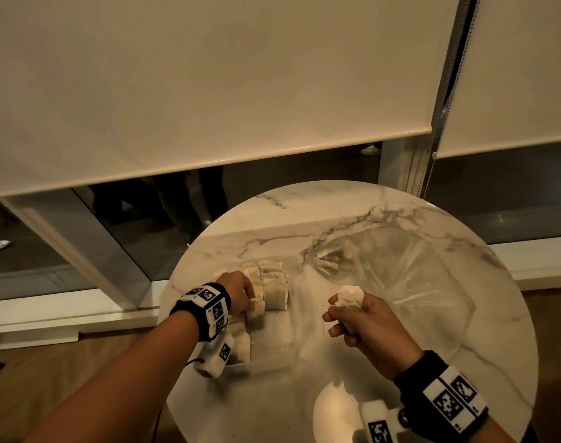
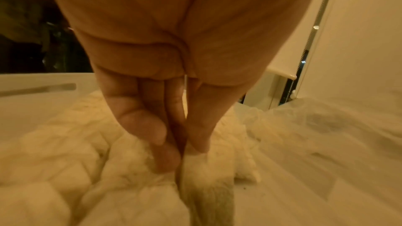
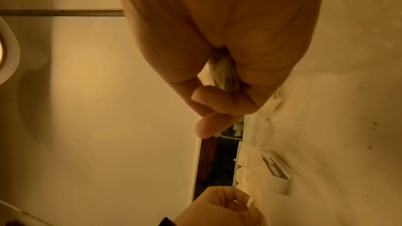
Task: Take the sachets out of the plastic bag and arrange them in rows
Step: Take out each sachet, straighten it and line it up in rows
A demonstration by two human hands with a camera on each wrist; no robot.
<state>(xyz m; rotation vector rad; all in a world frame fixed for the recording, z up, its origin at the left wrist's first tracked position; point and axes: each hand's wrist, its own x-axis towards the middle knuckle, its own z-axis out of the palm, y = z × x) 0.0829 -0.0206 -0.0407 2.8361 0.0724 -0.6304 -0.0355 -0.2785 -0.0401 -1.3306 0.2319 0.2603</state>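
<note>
While our left hand pinches a sachet at the rows on the bench, our right hand clutches spare sachets beside the plastic bag; next, set it down squarely.

Sachets lie in rows on the table, left of the plastic bag.

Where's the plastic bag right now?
In the head view the plastic bag lies flat on the far right part of the marble table, just beyond the right hand and right of the sachet rows.
</note>
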